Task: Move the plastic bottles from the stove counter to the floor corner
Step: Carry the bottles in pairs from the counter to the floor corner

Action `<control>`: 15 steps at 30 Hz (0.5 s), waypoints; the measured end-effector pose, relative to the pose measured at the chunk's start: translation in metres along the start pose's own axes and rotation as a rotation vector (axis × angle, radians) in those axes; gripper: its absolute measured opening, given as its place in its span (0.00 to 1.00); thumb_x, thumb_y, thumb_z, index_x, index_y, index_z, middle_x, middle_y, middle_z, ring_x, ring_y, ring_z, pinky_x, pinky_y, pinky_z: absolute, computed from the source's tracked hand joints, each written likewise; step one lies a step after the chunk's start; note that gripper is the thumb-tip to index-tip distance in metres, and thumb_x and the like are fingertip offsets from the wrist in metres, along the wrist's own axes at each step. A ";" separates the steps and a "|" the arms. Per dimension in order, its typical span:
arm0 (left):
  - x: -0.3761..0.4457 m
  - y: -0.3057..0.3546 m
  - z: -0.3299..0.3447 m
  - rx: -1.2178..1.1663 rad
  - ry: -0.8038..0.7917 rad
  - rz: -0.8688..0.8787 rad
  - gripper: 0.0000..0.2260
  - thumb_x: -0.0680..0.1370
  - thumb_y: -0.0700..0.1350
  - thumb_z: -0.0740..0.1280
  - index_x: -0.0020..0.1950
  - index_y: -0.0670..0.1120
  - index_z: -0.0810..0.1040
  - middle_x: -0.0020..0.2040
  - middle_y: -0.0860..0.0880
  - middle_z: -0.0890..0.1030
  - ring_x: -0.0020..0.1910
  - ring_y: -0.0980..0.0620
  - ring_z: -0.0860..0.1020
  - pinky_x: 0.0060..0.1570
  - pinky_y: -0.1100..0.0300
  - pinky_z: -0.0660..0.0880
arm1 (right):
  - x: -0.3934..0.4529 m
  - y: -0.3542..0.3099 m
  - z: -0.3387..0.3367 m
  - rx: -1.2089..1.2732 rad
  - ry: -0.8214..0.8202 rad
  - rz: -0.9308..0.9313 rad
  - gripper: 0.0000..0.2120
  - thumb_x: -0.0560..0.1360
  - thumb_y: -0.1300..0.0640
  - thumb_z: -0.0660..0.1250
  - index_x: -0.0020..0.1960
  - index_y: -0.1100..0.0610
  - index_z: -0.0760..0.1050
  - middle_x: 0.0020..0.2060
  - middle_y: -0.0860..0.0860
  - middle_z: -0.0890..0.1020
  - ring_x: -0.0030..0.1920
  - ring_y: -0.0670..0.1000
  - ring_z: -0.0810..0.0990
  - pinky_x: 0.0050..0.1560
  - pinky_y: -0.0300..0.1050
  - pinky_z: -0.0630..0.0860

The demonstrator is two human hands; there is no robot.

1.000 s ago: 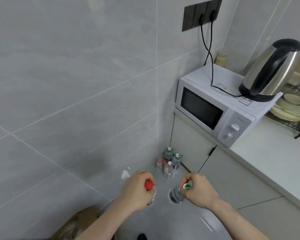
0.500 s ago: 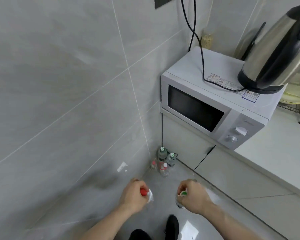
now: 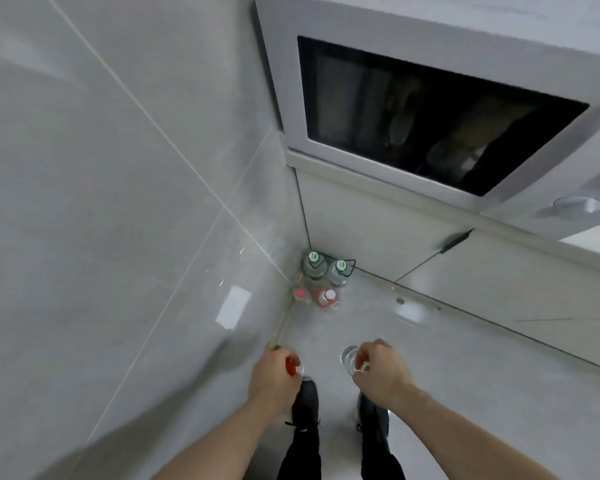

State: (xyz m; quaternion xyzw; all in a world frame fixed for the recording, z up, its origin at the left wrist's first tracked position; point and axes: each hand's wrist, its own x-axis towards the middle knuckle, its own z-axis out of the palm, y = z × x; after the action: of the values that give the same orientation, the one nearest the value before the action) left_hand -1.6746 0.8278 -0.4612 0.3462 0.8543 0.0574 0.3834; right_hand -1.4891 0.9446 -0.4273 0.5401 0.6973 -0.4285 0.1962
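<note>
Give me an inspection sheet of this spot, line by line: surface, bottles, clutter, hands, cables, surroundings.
Surface: grey floor, glossy.
Job's things: four bottles in corner; red-capped bottle and green-capped bottle in hand, above the floor.
Clutter: nothing seen.
Hands: left hand grips red-capped bottle; right hand grips green-capped bottle.
Cables: nothing seen.
Surroundings: tiled wall, microwave, cabinet doors, person's black shoes.

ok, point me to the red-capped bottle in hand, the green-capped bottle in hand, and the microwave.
red-capped bottle [image 3: 292, 365]: head view, on the red cap in the left hand's grip.
green-capped bottle [image 3: 348, 356]: head view, on the clear body beside the right hand.
microwave [image 3: 430, 116]: head view, on the dark door window.
</note>
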 end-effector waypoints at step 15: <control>0.215 -0.112 0.159 -0.031 0.036 0.061 0.08 0.74 0.40 0.66 0.44 0.54 0.78 0.48 0.58 0.71 0.40 0.53 0.77 0.44 0.63 0.73 | 0.228 0.064 0.173 0.027 0.026 0.051 0.11 0.73 0.62 0.64 0.48 0.48 0.79 0.52 0.45 0.72 0.44 0.50 0.77 0.35 0.31 0.69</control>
State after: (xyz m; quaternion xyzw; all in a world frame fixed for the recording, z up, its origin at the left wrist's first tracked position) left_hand -1.7258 0.8539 -0.7452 0.3648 0.8492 0.0884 0.3715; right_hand -1.5401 0.9412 -0.7158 0.5658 0.6799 -0.4258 0.1907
